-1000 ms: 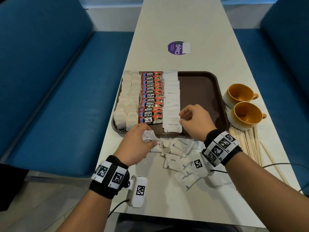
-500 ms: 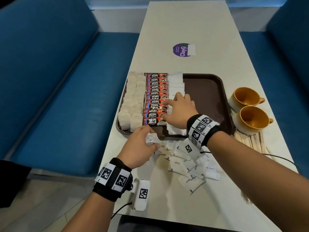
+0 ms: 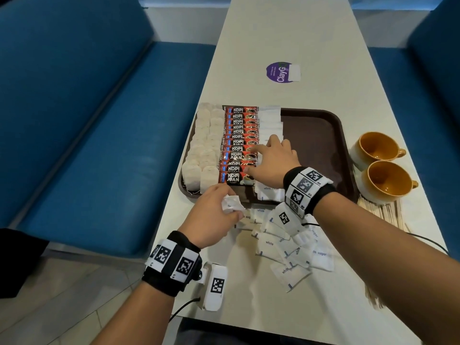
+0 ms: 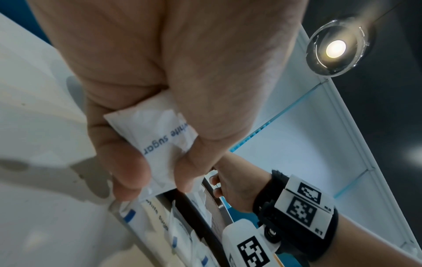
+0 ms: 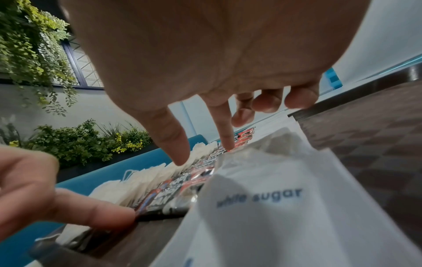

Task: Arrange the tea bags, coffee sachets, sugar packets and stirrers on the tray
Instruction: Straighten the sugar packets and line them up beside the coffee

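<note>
A brown tray holds a column of tea bags, a row of red coffee sachets and a row of white sugar packets. My right hand lies spread over the sugar row, straight fingers touching the packets next to the coffee sachets. My left hand pinches a crumpled sugar packet just in front of the tray. Loose sugar packets lie on the table near me. Wooden stirrers lie right of the tray.
Two orange cups stand at the tray's right edge, above the stirrers. A purple sticker marks the far table. Blue benches flank the white table. A cable runs from my right wrist across the table.
My right hand moved from the tray's near edge forward onto the sugar row and opened flat. My left hand kept its sugar packet in about the same place.
</note>
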`<state>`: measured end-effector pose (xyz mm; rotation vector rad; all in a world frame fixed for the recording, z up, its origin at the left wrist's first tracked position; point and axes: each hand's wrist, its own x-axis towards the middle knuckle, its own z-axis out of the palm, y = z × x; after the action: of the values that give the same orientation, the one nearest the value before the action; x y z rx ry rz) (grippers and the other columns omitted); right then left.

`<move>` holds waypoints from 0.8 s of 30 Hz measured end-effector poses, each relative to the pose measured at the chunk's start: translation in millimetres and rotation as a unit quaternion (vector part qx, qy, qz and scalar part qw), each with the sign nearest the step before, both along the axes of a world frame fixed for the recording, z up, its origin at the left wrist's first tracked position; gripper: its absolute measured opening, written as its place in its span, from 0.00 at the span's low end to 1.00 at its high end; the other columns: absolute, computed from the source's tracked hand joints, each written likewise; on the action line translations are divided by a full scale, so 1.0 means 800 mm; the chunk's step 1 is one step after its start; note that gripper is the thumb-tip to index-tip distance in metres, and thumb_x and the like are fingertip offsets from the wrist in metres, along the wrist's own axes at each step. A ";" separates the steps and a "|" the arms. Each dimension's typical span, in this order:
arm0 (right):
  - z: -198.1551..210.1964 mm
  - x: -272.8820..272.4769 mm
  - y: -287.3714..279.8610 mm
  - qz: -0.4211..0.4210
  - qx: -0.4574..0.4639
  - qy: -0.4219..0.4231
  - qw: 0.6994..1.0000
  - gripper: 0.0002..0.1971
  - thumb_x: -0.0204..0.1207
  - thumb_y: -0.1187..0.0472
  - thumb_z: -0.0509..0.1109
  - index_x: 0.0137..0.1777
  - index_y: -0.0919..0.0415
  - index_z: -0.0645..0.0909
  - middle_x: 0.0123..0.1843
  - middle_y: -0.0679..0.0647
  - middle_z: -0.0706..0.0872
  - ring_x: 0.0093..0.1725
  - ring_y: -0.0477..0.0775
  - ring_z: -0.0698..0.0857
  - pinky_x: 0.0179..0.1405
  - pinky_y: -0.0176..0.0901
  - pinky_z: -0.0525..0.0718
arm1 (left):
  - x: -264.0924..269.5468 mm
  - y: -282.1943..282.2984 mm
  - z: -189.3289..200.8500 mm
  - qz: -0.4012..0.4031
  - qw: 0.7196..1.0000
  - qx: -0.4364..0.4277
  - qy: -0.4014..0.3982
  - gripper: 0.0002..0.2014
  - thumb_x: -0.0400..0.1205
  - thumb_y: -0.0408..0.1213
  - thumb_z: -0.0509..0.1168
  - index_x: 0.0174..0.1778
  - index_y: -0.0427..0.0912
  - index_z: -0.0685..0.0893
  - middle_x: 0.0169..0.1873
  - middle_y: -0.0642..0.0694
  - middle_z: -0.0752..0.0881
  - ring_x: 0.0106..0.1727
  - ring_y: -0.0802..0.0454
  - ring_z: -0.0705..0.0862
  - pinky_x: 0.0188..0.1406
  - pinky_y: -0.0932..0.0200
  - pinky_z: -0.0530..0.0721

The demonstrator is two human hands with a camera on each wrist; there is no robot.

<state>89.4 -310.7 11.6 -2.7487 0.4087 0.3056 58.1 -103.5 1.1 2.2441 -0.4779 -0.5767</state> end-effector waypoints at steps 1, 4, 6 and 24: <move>0.000 0.001 -0.001 -0.002 0.003 0.003 1.000 0.34 0.77 0.34 0.68 0.83 0.40 0.71 0.75 0.54 0.69 0.79 0.65 0.64 0.77 0.65 0.68 | 0.000 0.001 0.000 0.000 1.000 0.001 0.000 0.11 0.79 0.41 0.74 0.52 0.53 0.79 0.53 0.57 0.79 0.38 0.59 0.81 0.27 0.64 0.71; 0.000 0.003 -0.002 0.000 0.005 0.016 1.000 0.35 0.77 0.34 0.68 0.83 0.42 0.70 0.75 0.55 0.69 0.79 0.65 0.64 0.77 0.65 0.68 | -0.002 0.001 -0.001 0.001 1.000 0.001 -0.001 0.11 0.79 0.41 0.74 0.51 0.53 0.79 0.53 0.58 0.79 0.38 0.59 0.81 0.27 0.64 0.71; 0.001 0.003 -0.002 0.003 0.004 0.019 1.000 0.34 0.77 0.34 0.68 0.83 0.42 0.71 0.75 0.55 0.69 0.79 0.65 0.65 0.77 0.65 0.68 | -0.002 0.001 0.000 0.004 1.000 0.002 0.002 0.11 0.79 0.41 0.74 0.52 0.53 0.79 0.53 0.60 0.78 0.38 0.59 0.81 0.27 0.65 0.71; 0.078 -0.128 0.021 0.040 0.408 -0.121 0.904 0.14 0.71 0.51 0.85 0.50 0.51 0.85 0.45 0.53 0.90 0.40 0.58 0.88 0.46 0.49 0.88 | -0.038 -0.012 0.045 0.146 0.867 -0.355 0.318 0.23 0.85 0.53 0.66 0.70 0.41 0.79 0.44 0.37 0.87 0.29 0.43 0.84 0.16 0.62 0.76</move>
<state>-13.2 -293.9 73.7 -1.9389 0.0623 0.1077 27.5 -113.2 37.2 1.2826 0.0136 -0.7764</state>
